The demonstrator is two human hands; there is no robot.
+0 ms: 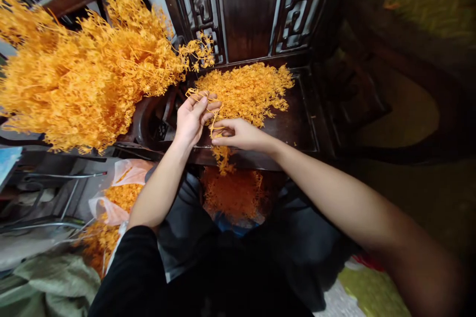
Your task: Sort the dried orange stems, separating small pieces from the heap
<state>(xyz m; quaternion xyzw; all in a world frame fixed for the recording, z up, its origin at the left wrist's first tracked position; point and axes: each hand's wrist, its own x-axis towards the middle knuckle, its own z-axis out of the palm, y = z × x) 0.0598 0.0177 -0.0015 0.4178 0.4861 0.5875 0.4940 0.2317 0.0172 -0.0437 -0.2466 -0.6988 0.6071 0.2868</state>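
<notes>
Thin orange artificial flower stems [212,126] run between my two hands, above the front of a dark wooden seat. My left hand [194,115] pinches the stems, and their upper ends stick out past its fingertips. Just to the right and lower, my right hand [241,134] curls its thumb and fingers round the lower part of the stems. A small orange sprig [223,159] hangs below it over the seat's edge. Behind my hands, a flat pile of orange artificial flowers [253,90] lies on the seat [297,124].
A large heap of orange artificial flowers [78,69] rises at the left over the armrest. More orange flowers [234,190] sit between my knees below the seat. A pale plastic bag [111,208] with orange pieces is at lower left. The carved chair back [251,10] stands behind.
</notes>
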